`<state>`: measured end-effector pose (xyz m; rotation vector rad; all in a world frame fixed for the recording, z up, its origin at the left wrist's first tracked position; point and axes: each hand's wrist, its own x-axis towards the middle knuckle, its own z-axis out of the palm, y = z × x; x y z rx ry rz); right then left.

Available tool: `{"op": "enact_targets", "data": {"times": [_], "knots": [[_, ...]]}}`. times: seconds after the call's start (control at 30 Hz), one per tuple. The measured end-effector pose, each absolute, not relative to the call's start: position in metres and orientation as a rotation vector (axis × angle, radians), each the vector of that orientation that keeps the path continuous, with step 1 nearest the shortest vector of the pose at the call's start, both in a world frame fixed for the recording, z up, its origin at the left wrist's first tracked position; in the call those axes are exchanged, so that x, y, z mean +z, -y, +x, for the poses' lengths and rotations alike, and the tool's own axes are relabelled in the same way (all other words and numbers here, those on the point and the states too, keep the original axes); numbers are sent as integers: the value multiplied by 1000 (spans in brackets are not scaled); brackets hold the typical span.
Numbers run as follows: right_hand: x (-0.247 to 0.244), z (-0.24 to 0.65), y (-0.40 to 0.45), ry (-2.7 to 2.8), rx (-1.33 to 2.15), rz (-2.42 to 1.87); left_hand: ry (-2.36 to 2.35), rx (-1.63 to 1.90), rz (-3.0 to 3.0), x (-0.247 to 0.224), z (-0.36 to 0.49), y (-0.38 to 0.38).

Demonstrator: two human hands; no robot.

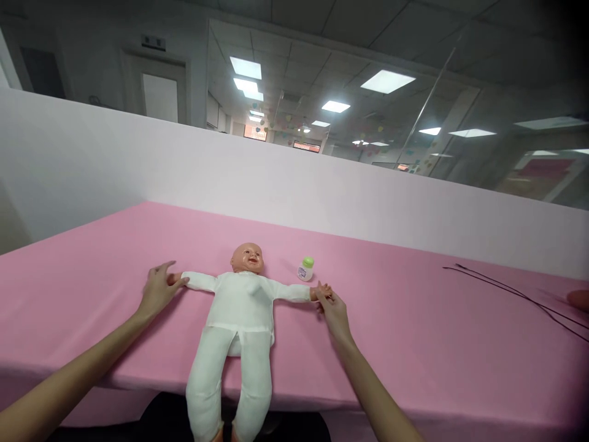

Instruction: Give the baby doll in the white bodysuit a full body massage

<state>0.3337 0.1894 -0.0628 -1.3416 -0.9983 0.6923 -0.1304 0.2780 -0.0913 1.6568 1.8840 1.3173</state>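
A baby doll [243, 301] in a white body and sleeves lies on its back, its arms stretched out sideways and its legs hanging over the table's front edge. On the left side, my left hand [159, 288] closes its thumb and fingers round the doll's hand, which is mostly covered. My right hand [334, 311] pinches the doll's other hand at the wrist, and the small fingers stick out above my grip. Beyond that arm stands a small clear bottle [305, 270] with a green cap, touched by neither hand.
Pink cloth [396, 319] covers the table. Two thin dark cables [510, 290] run across its right side, near a brownish rounded object [578, 299] cut off by the frame. A low white partition [294, 184] borders the back, with glass above it.
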Motion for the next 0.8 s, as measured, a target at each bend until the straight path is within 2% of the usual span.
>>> {"op": "enact_targets", "data": {"times": [0.07,0.13,0.33,0.43,0.6,0.8], "knots": [[-71,353,-201,859,756,-1368,-2014,1142,1865,-96,-132,-280],[-77,365,-207,836,750,-1397,-2017,1138,2063,-97,-127,-278],[-75,345,-207,1266,249,-1522,-1345,1141,2458,-93,-87,-269],[-70,316,-205,1639,224,-1464,-1188,1089,2464,-89,-66,-269],[-67,279,-214,2147,209,-1474,-1266,979,2478,-79,-46,-276],[-58,269,-244,1994,69,-1649,-1467,904,2528,-68,-25,-293]]}}
